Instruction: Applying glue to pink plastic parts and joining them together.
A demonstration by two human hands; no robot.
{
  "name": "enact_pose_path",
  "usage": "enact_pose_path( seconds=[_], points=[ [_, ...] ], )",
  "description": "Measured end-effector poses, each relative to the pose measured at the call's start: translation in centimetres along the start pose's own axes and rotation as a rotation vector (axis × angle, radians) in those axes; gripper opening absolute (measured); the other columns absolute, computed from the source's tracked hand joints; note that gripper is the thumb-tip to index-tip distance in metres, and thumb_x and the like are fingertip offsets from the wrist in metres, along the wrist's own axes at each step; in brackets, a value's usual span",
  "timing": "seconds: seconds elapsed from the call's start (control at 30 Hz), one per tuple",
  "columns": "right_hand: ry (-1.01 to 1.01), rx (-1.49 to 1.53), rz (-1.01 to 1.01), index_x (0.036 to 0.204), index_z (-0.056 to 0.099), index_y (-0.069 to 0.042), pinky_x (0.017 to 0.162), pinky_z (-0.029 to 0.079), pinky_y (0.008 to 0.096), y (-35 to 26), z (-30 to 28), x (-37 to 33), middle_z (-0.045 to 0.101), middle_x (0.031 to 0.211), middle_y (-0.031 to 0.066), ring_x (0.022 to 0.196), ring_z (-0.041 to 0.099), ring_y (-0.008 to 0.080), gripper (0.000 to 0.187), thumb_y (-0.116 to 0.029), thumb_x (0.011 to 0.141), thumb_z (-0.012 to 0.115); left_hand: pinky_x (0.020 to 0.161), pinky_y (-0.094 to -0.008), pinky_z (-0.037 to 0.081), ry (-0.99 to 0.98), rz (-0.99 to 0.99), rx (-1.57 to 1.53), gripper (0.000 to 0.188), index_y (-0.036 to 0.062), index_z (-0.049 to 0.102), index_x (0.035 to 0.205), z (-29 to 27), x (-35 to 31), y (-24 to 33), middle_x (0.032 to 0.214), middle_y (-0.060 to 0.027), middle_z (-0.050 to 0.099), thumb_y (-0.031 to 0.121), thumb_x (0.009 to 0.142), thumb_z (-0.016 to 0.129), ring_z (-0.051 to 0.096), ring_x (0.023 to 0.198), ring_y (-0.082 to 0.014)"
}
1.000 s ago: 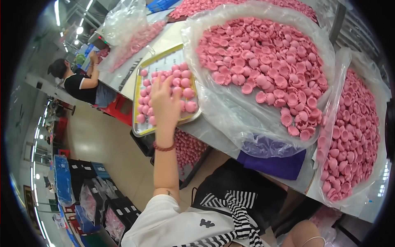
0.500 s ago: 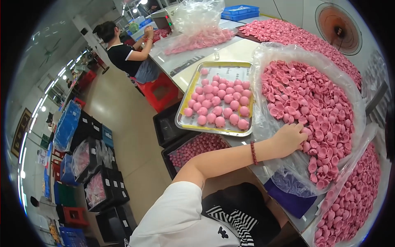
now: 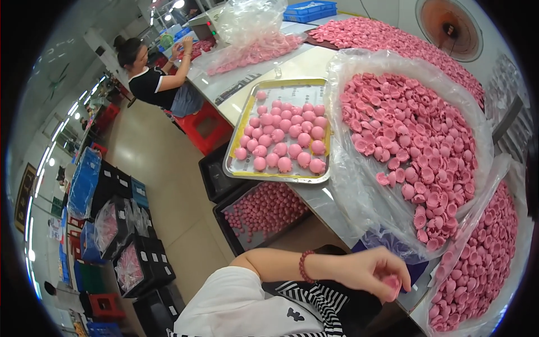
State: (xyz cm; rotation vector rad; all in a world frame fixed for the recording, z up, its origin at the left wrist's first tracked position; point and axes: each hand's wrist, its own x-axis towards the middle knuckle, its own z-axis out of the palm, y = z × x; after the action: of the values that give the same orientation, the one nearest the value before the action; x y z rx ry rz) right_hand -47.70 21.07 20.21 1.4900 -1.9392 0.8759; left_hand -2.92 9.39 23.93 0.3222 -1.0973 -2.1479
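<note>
My left hand (image 3: pixel 368 272), with a dark red bead bracelet at the wrist, is held in front of my body at the near edge of the table. Its fingers curl around a small pink plastic piece (image 3: pixel 393 283), partly hidden by them; whether it is a half shell or a whole ball I cannot tell. Beyond the hand lies an opened clear plastic bag (image 3: pixel 351 163) heaped with pink half shells (image 3: pixel 415 132). Left of the bag, a metal tray (image 3: pixel 230 168) carries pink balls (image 3: pixel 278 135), several with small raised bits. My right hand is out of view.
A black bin (image 3: pixel 224 222) of pink pieces stands below the tray. Another bag of pink shells (image 3: pixel 477 258) lies at the right, and a large pile (image 3: pixel 387 48) spreads behind. A co-worker (image 3: pixel 154 76) sits at the far left; a fan (image 3: pixel 449 29) stands at the back right.
My left hand has drawn back from the heap of shells toward my body, now with a pink piece in its fingers. The whole view has shifted slightly.
</note>
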Motion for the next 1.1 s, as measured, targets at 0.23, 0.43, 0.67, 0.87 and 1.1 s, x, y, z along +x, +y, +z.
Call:
enact_pose_path(
  seconds=[0.23,0.43,0.67,0.87,1.1],
  points=[
    [-0.188,1.595,0.315,0.117,0.032,0.001,0.043,0.034,0.0315,-24.7,0.0,-1.9,0.040,0.057,0.0091,0.043,0.038,0.0194,0.041,-0.022,0.086,0.046,0.063,-0.0192,0.042,-0.063,-0.103,-0.317,0.036,0.0021,0.047,0.122,2.0,1.2,-5.4,0.085,0.0031,0.051,0.020,0.090,0.051,0.050,0.072,-0.0055],
    [-0.055,1.842,0.624,0.058,0.032,-0.012,0.045,0.021,0.0268,-27.9,0.7,-0.7,0.024,0.052,-0.0006,0.050,0.025,0.0129,0.035,-0.032,0.083,0.046,0.073,-0.0215,0.049,-0.064,-0.082,-0.479,0.041,0.0018,0.043,0.125,2.0,0.1,-5.0,0.110,-0.0026,0.053,0.017,0.088,0.054,0.057,0.081,-0.0078],
    [0.108,1.642,0.692,0.056,0.032,-0.013,0.048,0.020,0.0263,-27.6,1.1,-0.2,0.023,0.054,-0.0019,0.050,0.023,0.0123,0.040,-0.036,0.082,0.051,0.073,-0.0229,0.050,-0.001,0.047,-0.432,0.046,0.0012,0.040,0.126,1.2,0.0,-5.3,0.114,-0.0057,0.052,0.012,0.085,0.059,0.057,0.081,-0.0090],
    [0.152,1.551,0.734,0.057,0.032,-0.012,0.049,0.020,0.0267,-26.8,1.1,-0.4,0.023,0.054,-0.0019,0.049,0.023,0.0117,0.044,-0.041,0.082,0.053,0.075,-0.0236,0.048,-0.015,0.050,-0.423,0.047,0.0006,0.041,0.124,1.2,-0.2,-5.0,0.114,-0.0072,0.052,0.010,0.083,0.061,0.056,0.089,-0.0101],
    [0.246,1.465,0.863,0.059,0.041,-0.011,0.049,0.023,0.0267,-27.1,1.3,-0.5,0.032,0.054,-0.0005,0.050,0.030,0.0142,0.044,-0.047,0.079,0.056,0.077,-0.0246,0.047,-0.016,0.067,-0.417,0.045,-0.0006,0.043,0.122,0.7,0.4,-5.1,0.112,-0.0069,0.054,0.010,0.082,0.062,0.056,0.089,-0.0105]
  ],
)
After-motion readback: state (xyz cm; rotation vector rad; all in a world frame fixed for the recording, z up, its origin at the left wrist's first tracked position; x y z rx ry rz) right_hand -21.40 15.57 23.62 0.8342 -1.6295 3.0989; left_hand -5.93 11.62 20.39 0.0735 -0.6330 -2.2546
